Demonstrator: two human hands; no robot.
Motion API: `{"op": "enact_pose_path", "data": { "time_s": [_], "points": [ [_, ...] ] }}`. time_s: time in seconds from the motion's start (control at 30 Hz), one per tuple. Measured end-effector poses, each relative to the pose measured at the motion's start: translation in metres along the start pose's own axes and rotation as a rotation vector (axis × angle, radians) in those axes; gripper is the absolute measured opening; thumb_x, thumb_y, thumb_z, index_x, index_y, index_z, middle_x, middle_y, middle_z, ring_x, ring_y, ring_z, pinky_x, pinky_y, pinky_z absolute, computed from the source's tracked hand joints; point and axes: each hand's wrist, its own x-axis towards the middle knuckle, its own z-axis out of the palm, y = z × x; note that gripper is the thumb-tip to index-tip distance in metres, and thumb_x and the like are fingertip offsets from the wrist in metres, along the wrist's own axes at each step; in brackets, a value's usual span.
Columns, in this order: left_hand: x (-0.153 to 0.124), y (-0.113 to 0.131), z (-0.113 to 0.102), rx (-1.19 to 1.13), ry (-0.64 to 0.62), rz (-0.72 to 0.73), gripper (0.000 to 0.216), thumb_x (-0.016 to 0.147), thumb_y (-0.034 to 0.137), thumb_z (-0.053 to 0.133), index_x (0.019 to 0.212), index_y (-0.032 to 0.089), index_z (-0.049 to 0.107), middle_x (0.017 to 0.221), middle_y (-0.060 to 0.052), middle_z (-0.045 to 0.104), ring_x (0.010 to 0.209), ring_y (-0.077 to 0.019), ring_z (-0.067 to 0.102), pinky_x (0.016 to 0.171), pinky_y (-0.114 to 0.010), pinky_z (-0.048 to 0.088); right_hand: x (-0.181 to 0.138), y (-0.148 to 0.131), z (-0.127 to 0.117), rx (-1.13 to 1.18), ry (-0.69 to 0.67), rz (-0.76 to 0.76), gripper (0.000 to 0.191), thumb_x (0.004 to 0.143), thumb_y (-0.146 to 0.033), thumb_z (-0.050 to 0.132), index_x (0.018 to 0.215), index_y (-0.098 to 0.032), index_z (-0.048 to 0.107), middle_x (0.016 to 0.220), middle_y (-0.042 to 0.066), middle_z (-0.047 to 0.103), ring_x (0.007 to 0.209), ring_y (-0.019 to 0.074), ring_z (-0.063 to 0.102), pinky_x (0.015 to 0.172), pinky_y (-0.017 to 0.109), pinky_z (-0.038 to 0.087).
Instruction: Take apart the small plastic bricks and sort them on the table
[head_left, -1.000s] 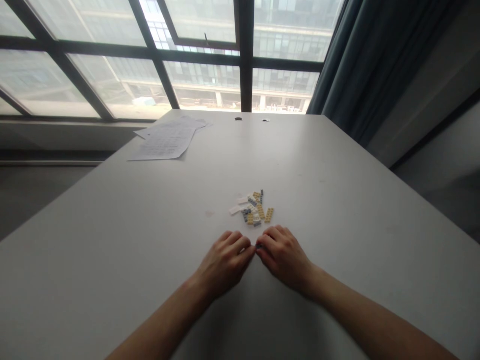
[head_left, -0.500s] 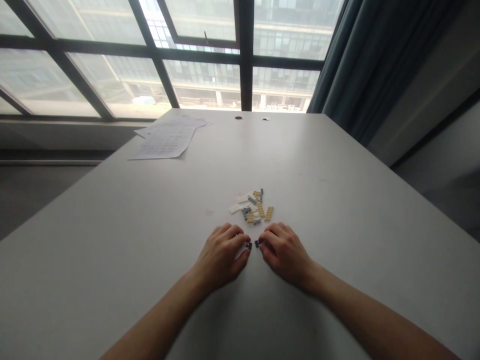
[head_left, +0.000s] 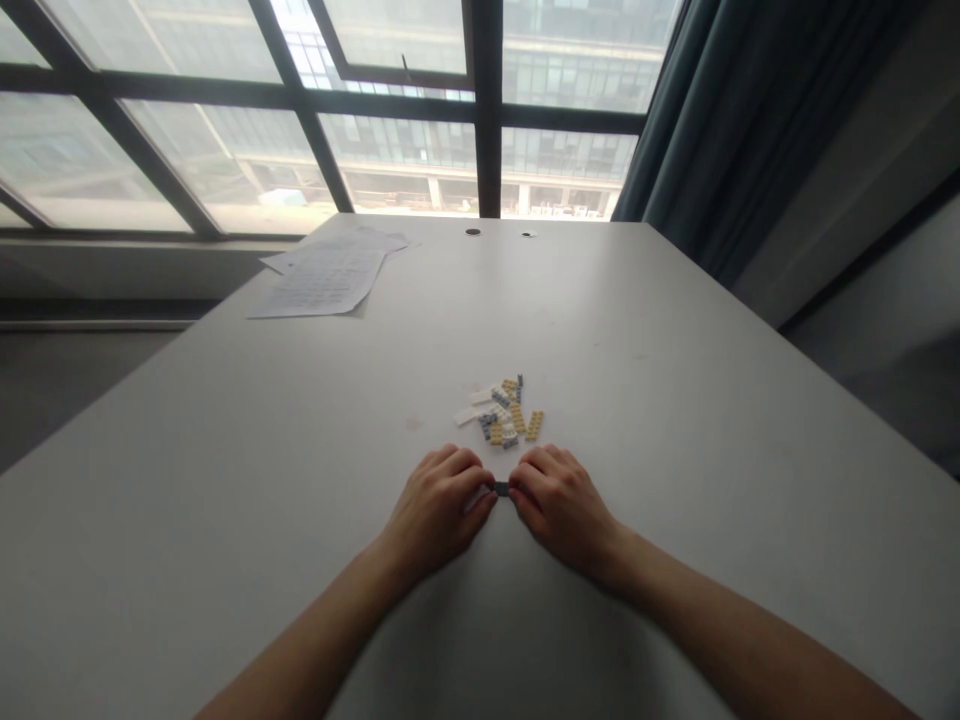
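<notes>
Between my fingertips, two small dark grey building bricks [head_left: 502, 489] meet end to end, so close that I cannot tell whether they are joined. My left hand [head_left: 442, 500] pinches the left piece with thumb and forefinger. The right piece is pinched by my right hand [head_left: 562, 505]; the fingers cover most of it. Just beyond both hands lies a loose pile of tan, white and grey bricks [head_left: 517, 418], several of them studded plates. A tan plate [head_left: 535, 426] rests at the right side of that pile.
Printed paper sheets [head_left: 322, 280] lie at the far left of the white table [head_left: 660, 400]. Two round cable holes [head_left: 473, 232] are near its far edge. A large window [head_left: 405, 150] stands behind, with a dark blue curtain [head_left: 690, 140] at the right.
The two dark grey pieces were apart with a gap between them; now they touch. My hands have come closer together. The view has shifted slightly.
</notes>
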Motion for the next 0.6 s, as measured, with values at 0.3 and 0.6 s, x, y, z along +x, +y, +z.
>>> {"op": "enact_pose_path", "data": {
  "time_s": [0.3, 0.6],
  "points": [
    [-0.0019, -0.0016, 0.0015, 0.001, 0.017, -0.01, 0.012, 0.084, 0.026, 0.058, 0.094, 0.022, 0.064, 0.089, -0.005, 0.063, 0.087, -0.0212, 0.053, 0.081, -0.036, 0.043, -0.001, 0.0009, 0.0011, 0.023, 0.017, 0.001, 0.005, 0.088, -0.019, 0.057, 0.086, -0.018, 0.062, 0.09, 0.005, 0.061, 0.088, 0.0197, 0.051, 0.083, 0.033, 0.039],
    [-0.0007, -0.0014, 0.0034, 0.051, 0.011, 0.007, 0.016, 0.085, 0.033, 0.06, 0.094, 0.023, 0.067, 0.09, -0.005, 0.062, 0.086, -0.0206, 0.053, 0.08, -0.036, 0.044, -0.0006, 0.001, 0.0019, 0.037, 0.028, 0.013, 0.006, 0.087, -0.018, 0.057, 0.084, -0.018, 0.062, 0.088, 0.005, 0.061, 0.087, 0.0194, 0.051, 0.082, 0.032, 0.04]
  ]
}}
